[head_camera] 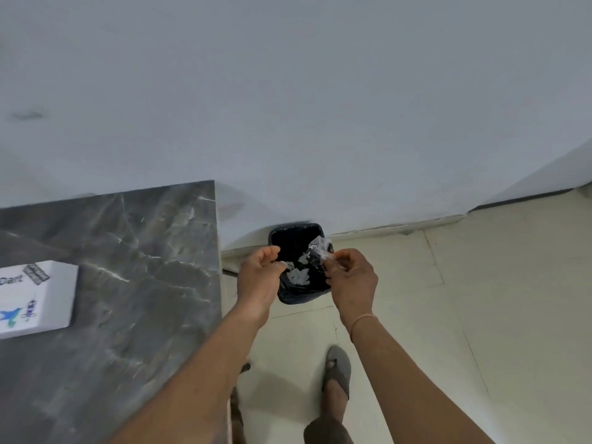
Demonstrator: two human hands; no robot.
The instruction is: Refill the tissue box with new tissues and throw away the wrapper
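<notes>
**Wrapper over the bin**

We see the right hand [350, 280] pinching the clear plastic wrapper [318, 251] above the black-lined bin [298, 261] on the floor (white scraps already lie inside). The left hand [261, 277] hovers alongside, fingers curled loosely, grasping nothing we can make out. The tissue box [38, 296] sits on the grey marble counter [137, 267], well apart.

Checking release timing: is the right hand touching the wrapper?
Touching. Head view shows the right hand with its fingers pinching the clear wrapper above the bin.
</notes>
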